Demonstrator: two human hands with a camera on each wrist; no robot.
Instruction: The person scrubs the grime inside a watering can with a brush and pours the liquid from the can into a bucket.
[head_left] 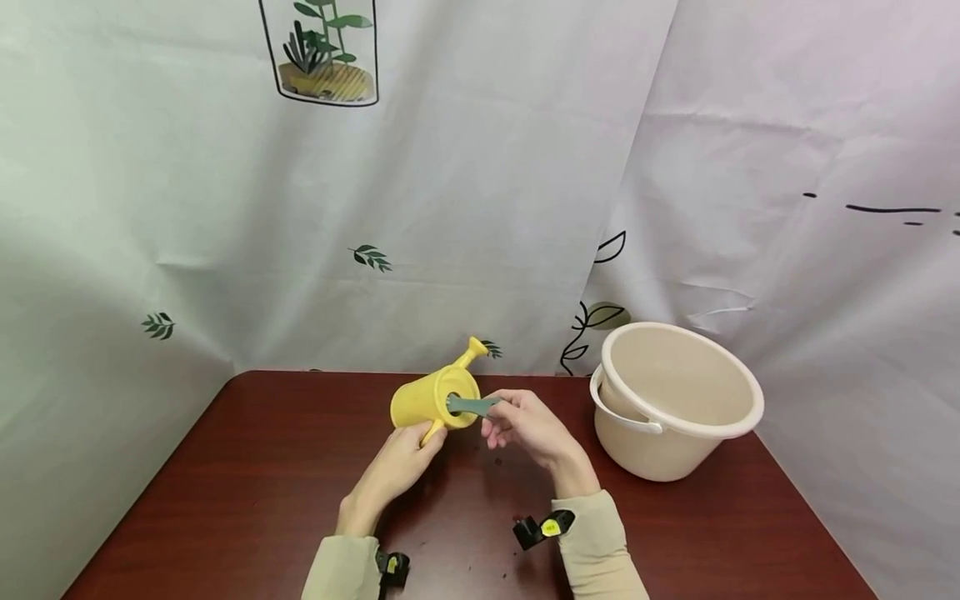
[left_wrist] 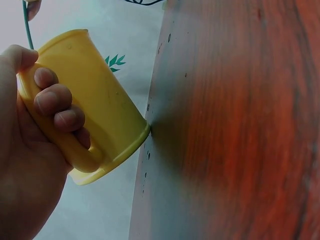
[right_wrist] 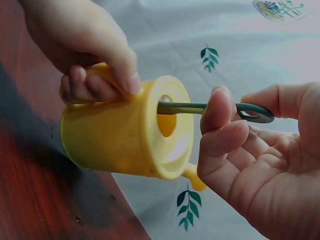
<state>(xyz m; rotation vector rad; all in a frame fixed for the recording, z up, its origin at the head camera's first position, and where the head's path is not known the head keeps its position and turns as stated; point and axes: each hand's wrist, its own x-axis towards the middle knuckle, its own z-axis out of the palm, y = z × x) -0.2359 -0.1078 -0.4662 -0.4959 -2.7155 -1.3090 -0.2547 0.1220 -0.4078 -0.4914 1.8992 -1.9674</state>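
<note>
A yellow watering can [head_left: 420, 400] is tilted over on its side above the table, its round top opening facing right. My left hand [head_left: 401, 458] grips its handle, fingers wrapped round it in the left wrist view. My right hand [head_left: 528, 425] pinches a slim green handle [right_wrist: 185, 108] with a loop at its end, between thumb and fingers. The handle's far part goes through the opening into the can, so its head is hidden. The can's spout [head_left: 472, 353] points up and away in the head view.
Two cream buckets [head_left: 660, 450], one set slanted inside the other, stand at the table's right. A white curtain with leaf prints [head_left: 487, 208] hangs behind the dark red wooden table [head_left: 247, 500]. Small dark spots dot the tabletop near my hands.
</note>
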